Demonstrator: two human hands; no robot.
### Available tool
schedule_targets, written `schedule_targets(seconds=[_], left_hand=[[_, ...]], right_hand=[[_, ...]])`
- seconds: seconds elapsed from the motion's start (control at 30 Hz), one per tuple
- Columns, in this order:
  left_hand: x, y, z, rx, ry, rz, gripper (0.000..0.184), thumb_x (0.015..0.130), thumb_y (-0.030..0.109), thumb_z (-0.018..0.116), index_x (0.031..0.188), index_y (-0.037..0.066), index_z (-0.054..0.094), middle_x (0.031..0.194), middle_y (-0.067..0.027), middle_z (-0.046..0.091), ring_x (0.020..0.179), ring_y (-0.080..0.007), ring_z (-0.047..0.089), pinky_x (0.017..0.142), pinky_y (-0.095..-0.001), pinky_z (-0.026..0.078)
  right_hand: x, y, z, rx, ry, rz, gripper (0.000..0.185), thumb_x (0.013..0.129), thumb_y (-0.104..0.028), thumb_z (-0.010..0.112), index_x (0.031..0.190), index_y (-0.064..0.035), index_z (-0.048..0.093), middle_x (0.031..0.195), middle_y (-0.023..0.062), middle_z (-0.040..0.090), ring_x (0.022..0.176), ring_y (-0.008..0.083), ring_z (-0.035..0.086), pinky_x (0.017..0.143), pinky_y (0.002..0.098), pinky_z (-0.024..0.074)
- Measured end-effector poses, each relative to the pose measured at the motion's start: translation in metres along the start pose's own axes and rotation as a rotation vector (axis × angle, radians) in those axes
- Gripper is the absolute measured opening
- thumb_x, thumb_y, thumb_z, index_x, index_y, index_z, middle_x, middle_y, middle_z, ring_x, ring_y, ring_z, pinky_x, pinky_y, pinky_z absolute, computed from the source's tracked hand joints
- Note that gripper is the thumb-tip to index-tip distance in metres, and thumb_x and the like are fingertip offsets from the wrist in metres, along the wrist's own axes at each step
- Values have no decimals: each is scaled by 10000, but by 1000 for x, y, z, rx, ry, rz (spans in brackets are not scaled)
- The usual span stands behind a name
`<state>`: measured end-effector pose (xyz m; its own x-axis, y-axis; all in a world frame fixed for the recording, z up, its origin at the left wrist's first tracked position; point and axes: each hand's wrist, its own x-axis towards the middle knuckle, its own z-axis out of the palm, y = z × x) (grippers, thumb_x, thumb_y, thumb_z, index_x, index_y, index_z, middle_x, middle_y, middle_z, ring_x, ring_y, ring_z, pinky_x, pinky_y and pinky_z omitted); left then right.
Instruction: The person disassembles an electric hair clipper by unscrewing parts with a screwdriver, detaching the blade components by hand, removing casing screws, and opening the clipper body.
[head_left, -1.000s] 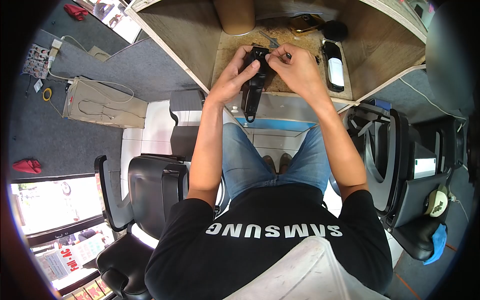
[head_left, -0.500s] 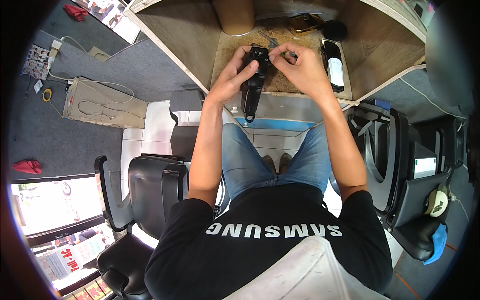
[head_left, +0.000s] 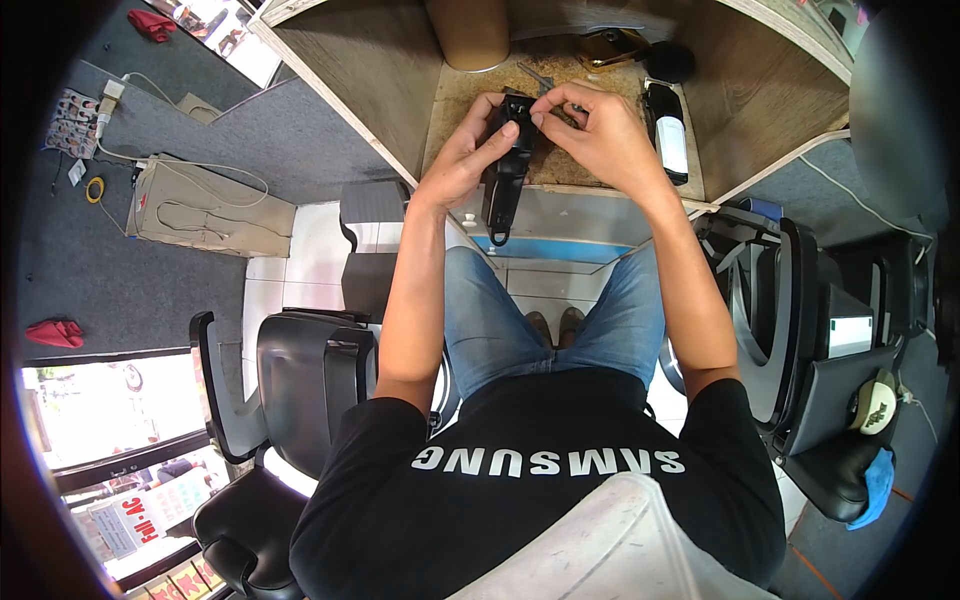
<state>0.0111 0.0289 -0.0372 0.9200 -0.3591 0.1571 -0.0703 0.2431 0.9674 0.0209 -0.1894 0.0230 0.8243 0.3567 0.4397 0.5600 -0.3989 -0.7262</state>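
Observation:
My left hand (head_left: 462, 165) is wrapped around a black hair clipper (head_left: 507, 185), with the thumb lying along its upper body. The clipper is tilted, its top end away from me and its hanging loop towards my lap. At that top end, the fingertips of my right hand (head_left: 605, 135) are pinched together against the clipper's edge. Whatever they hold is too small to make out. Something thin and dark lies partly hidden under the curled fingers of this hand. A small grey tool (head_left: 536, 74) rests on the shelf just beyond both hands.
On the wooden shelf (head_left: 450, 110), a black-and-white device (head_left: 668, 135) lies at the right. A gold-and-black clipper (head_left: 612, 45), a round dark brush-like item (head_left: 670, 62) and a brown cylinder (head_left: 470, 35) stand further back. Black chairs (head_left: 305, 385) flank me. A cardboard box (head_left: 210, 205) sits left.
My right fingertips have shifted slightly left, onto the clipper's top end. The grip of my left hand and the clipper's position are nearly the same.

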Motion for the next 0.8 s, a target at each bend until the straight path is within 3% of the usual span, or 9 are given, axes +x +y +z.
schedule_targets(seconds=[0.13, 0.23, 0.33, 0.43, 0.53, 0.73, 0.8], left_hand=[[-2, 6, 5, -49, -2, -26, 491, 1057, 321, 653, 1409, 62, 431, 1182, -68, 578, 1053, -137, 595, 815, -363, 632], [-2, 7, 5, -58, -5, -40, 491, 1058, 315, 652, 1412, 62, 424, 1187, -73, 569, 1044, -142, 600, 805, -369, 635], [-2, 9, 5, -68, -18, -43, 493, 1055, 317, 656, 1410, 64, 427, 1185, -76, 568, 1039, -149, 605, 800, -380, 640], [0, 5, 2, -47, -39, -25, 491, 1053, 320, 657, 1405, 64, 431, 1172, -71, 571, 1028, -151, 607, 801, -392, 647], [-2, 5, 4, -53, -12, -23, 480, 1057, 323, 649, 1399, 63, 436, 1158, -72, 584, 996, -152, 631, 789, -389, 654], [-3, 8, 6, -49, 7, -45, 472, 1063, 343, 617, 1399, 60, 444, 1167, -83, 609, 964, -160, 696, 742, -393, 656], [-2, 8, 5, -59, -2, -50, 479, 1059, 346, 622, 1399, 60, 444, 1158, -79, 615, 970, -161, 697, 744, -393, 658]], right_hand=[[1, -1, 0, -46, 25, -90, 139, 902, -139, 745, 985, -27, 737, 860, 82, 678, 660, 189, 562, 624, 331, 455], [1, -8, -1, -124, 21, -146, 145, 890, -116, 733, 970, 5, 734, 887, 171, 697, 775, 354, 702, 709, 426, 548], [2, -5, 1, -156, 39, -235, 135, 898, -94, 712, 977, 15, 721, 919, 178, 700, 785, 376, 701, 742, 450, 555], [2, 0, 6, -131, 53, -253, 124, 918, -83, 693, 1007, 2, 698, 923, 136, 699, 716, 280, 628, 675, 368, 503], [0, -2, 4, -82, 21, -180, 126, 936, -89, 689, 1021, 2, 710, 937, 129, 713, 704, 244, 628, 675, 347, 501], [-3, 2, 3, 40, 58, 178, 148, 999, -115, 666, 1076, -15, 742, 863, 44, 727, 675, 79, 528, 631, 284, 457], [-2, 11, 7, 41, 106, 143, 162, 999, -143, 675, 1072, -19, 748, 826, 22, 702, 663, 66, 497, 611, 275, 439]])
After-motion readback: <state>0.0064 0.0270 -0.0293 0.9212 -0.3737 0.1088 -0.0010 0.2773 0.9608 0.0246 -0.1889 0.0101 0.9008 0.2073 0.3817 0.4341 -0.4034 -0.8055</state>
